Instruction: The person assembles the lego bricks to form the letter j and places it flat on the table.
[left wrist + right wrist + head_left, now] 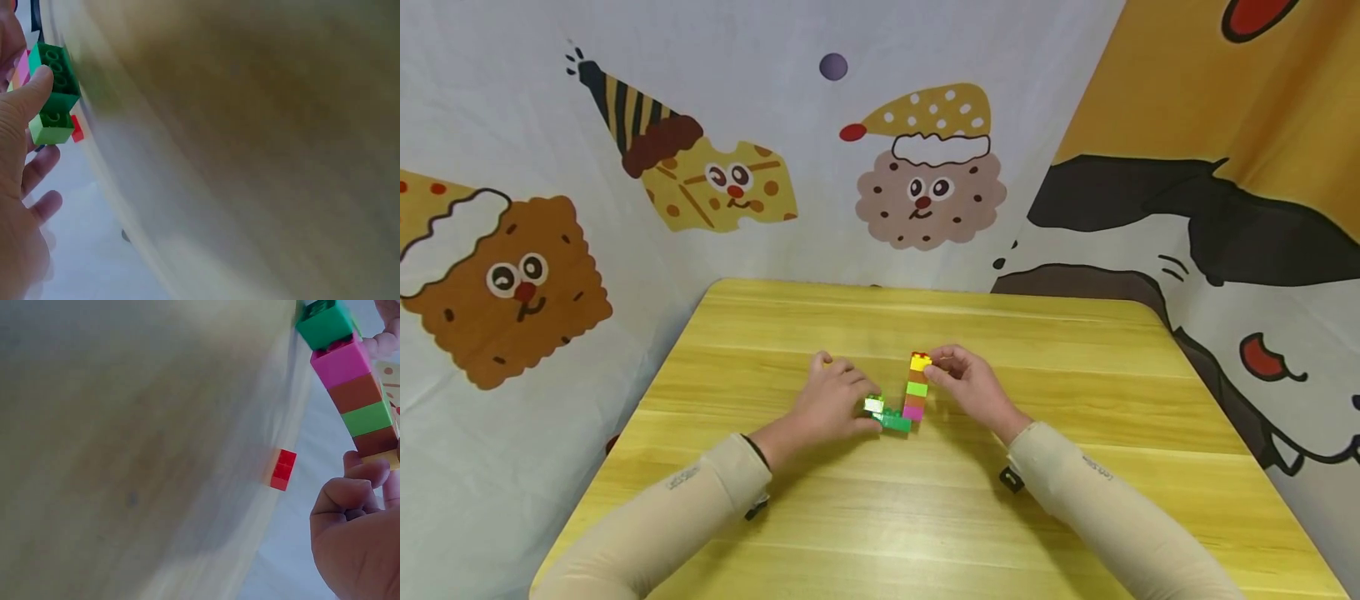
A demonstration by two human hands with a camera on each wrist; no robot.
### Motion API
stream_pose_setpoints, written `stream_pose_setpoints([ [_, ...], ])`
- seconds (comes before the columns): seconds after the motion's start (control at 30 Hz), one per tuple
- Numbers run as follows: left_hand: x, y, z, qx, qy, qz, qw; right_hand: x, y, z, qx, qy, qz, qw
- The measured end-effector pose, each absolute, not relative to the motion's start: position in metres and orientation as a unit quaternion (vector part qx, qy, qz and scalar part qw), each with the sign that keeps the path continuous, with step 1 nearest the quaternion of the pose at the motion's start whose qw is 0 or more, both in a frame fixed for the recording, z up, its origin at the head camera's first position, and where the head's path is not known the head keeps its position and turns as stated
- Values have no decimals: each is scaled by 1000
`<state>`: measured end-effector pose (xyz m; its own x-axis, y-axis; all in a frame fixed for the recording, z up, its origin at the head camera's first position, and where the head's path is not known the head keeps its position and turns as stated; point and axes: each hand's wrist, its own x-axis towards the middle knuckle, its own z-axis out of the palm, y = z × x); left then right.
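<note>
A model of toy building bricks is held between both hands. Its base is a long green brick (pixel 895 422), with a light green brick (pixel 52 129) joined at the left end. From the right end rises a column with a pink brick (pixel 342 364) lowest, then brown and light green bricks, and a yellow brick (pixel 919 364) on top. My left hand (pixel 838 400) grips the left end, its thumb on the green brick's studded face. My right hand (pixel 973 385) pinches the column's top at the yellow brick with thumb and fingers.
A loose red brick (pixel 284 469) lies on the wooden table (pixel 880 533), behind the column's top in the head view. A cloth (pixel 760 50) printed with cartoon figures hangs past the table's far edge. Both forearms wear beige sleeves (pixel 700 492).
</note>
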<state>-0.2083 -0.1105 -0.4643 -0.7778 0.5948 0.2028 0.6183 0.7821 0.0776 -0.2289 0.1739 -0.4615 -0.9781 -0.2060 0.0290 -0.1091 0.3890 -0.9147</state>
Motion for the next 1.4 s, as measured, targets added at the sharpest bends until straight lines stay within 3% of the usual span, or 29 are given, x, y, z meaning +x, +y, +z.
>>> stream_pose_setpoints([
  [0.27,-196,-109,-466,-323,-942,-43,82,-227,175,-466,-85,837,-534,86],
  [0.53,-190,-112,-471,-341,-935,-48,81,-236,180,-474,-64,831,-517,195],
  [0.7,-189,-114,-472,-347,-932,-68,76,-242,181,-473,-79,836,-493,226],
  [1.4,-194,-122,-472,-329,-940,-72,56,-241,178,-470,-104,835,-478,252],
])
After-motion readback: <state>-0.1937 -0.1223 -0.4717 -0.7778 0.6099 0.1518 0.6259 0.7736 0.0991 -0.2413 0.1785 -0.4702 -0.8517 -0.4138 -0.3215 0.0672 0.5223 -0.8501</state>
